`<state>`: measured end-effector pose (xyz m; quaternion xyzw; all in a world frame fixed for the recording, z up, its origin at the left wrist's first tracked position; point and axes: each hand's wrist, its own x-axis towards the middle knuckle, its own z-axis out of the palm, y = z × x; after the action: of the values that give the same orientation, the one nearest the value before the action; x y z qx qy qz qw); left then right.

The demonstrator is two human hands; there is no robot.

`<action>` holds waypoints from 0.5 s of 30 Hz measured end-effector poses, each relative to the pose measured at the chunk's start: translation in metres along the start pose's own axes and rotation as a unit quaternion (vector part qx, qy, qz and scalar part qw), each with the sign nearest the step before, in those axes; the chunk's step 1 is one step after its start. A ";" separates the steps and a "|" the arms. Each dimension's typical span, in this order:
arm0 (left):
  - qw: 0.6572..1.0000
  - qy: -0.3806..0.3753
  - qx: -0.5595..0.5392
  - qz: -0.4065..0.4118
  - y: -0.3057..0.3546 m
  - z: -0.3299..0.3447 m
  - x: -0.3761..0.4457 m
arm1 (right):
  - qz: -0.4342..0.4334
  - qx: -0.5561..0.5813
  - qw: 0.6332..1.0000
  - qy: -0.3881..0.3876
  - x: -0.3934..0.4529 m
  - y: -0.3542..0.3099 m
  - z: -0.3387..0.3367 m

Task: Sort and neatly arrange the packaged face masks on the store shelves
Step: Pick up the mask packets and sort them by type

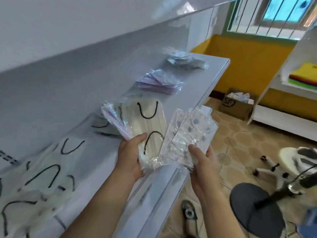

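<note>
— What are your hands doing right now?

— My left hand [132,155] is gripping a fanned bundle of wrapped masks, thumb pressing on the cream mask with black ear loops [151,124] at the front. Lilac-edged packets [111,117] are sticking out behind it, on the far left side of the fan.

— And the other one?

— My right hand [202,162] is holding the white masks with blue dots [193,131], thumb lying across their clear wrappers. Both bundles are touching at the bottom, just over the front edge of the white shelf [188,93].

— What is lying on the shelf?

— Beyond my hands, a purple pile [159,83] is sitting on it, and farther still a pale blue pile [187,60]. To the left of my left arm, cream masks with black loops [42,172] are lying spread out. A grey packet [103,126] is lying just behind the fan.

— Anything below?

— A cardboard box [238,105] is standing on the tiled floor, well beyond my right hand.
</note>
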<state>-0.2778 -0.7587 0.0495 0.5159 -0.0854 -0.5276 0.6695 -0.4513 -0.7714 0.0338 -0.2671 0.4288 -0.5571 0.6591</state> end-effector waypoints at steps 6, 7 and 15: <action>0.999 0.042 0.007 0.024 0.002 0.072 0.094 | 0.001 -0.004 1.000 -0.015 0.172 -0.056 -0.009; 0.998 0.051 0.009 0.033 0.005 0.086 0.105 | 0.003 -0.008 1.000 -0.019 0.207 -0.071 -0.006; 0.989 0.138 0.016 0.060 0.019 0.151 0.164 | 0.005 -0.128 0.982 -0.135 0.482 -0.167 0.114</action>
<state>-0.2954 -0.9816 0.0626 0.5882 -0.0314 -0.4091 0.6969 -0.4321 -1.2899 0.0993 -0.4199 0.4048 -0.4528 0.6744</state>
